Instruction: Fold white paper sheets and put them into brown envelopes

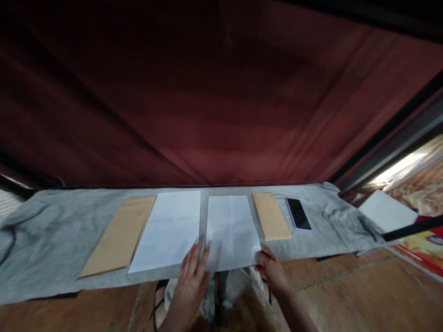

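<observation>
A creased sheet of white paper (231, 226) lies on the grey cloth in front of me. My right hand (272, 272) has its fingers closed at the lower right corner of that sheet, which looks slightly bent there. My left hand (191, 274) rests with fingers stretched out, its tips over the gap between this sheet and a second, larger white sheet (169, 228) on the left. Brown envelopes (116, 235) are stacked left of the larger sheet. To the right lies a narrower brown envelope (272, 216).
A phone (298, 214) with a dark screen lies right of the narrow envelope. The grey cloth (51, 244) covers a long, narrow surface. Behind it hangs a dark red fabric (221, 115). A white sheet (387, 211) and a colourful package (425, 244) are at far right, above floor tiles (339, 290).
</observation>
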`<control>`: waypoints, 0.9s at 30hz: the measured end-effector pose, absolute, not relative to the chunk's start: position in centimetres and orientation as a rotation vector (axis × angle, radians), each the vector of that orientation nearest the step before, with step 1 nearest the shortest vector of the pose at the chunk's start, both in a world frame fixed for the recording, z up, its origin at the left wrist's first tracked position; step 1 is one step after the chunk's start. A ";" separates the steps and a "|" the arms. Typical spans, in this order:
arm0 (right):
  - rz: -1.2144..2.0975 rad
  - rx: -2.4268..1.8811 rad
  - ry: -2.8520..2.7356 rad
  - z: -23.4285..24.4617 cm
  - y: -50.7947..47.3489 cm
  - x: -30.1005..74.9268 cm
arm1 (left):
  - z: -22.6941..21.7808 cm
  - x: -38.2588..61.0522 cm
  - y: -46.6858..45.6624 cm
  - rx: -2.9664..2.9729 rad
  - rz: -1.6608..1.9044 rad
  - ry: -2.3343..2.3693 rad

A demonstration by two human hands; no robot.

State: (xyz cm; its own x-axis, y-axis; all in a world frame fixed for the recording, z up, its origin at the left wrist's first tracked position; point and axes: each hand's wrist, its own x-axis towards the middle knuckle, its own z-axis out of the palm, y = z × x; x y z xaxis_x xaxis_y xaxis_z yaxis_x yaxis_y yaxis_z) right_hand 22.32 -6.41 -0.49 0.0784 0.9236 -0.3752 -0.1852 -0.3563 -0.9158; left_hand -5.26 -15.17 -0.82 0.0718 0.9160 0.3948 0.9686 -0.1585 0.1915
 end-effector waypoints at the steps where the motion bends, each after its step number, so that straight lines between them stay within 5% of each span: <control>1: 1.470 -1.424 -0.766 -0.7 -6.4 22.7 | -0.8 -4.7 -15.1 -2.247 -0.636 -1.939; 18: 1.536 -1.472 -0.753 -2.0 -5.2 23.1 | 0.6 -3.8 -13.4 -2.462 -0.652 -2.067; 27: 1.492 -1.410 -0.793 -0.7 -6.5 23.3 | 1.7 -0.6 -3.6 -2.683 -0.780 -2.050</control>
